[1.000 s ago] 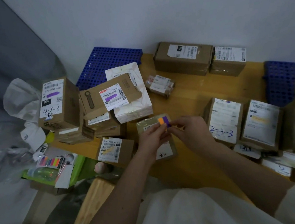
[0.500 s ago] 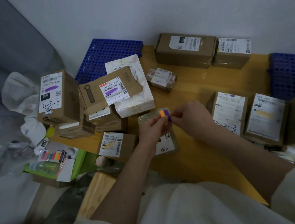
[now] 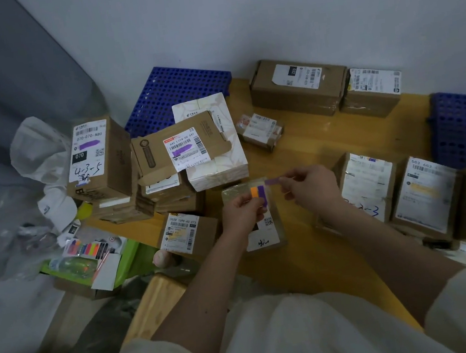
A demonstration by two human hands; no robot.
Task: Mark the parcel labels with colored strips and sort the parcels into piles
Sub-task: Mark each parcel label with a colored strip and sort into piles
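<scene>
— While the left hand (image 3: 242, 208) curls around the pad of strips (image 3: 258, 194), what is the right one doing?

— The right hand (image 3: 310, 186) pinches one purple strip (image 3: 273, 181) between thumb and fingertips; the other fingers are folded in; the strip sticks out leftward from the pinch, its long axis roughly level across the view, its free end just above the pad and apart from it.

— And the pad itself?

— It shows an orange band beside a purple one, both running up and down, so crosswise to the loose strip; the left fingers cover its lower part, so I cannot tell how many colours it carries.

— Where are they held?

— Over the small parcel (image 3: 263, 225) lying on the wooden table (image 3: 307, 255) in front of the person; its label runs away from the person; the hands hide its upper half, and only a code square and some handwriting near the bottom show; whether it is marked I cannot tell.

— The other parcels?

— A pile at left, where the upright box (image 3: 99, 159) and the flat carton (image 3: 179, 150) each bear a purple mark on the label; two parcels at right (image 3: 366, 187) with faint yellowish marks on the labels, the print too blurred to read; two brown boxes (image 3: 300, 87) by the wall; the right edge is dark and cut off.
</scene>
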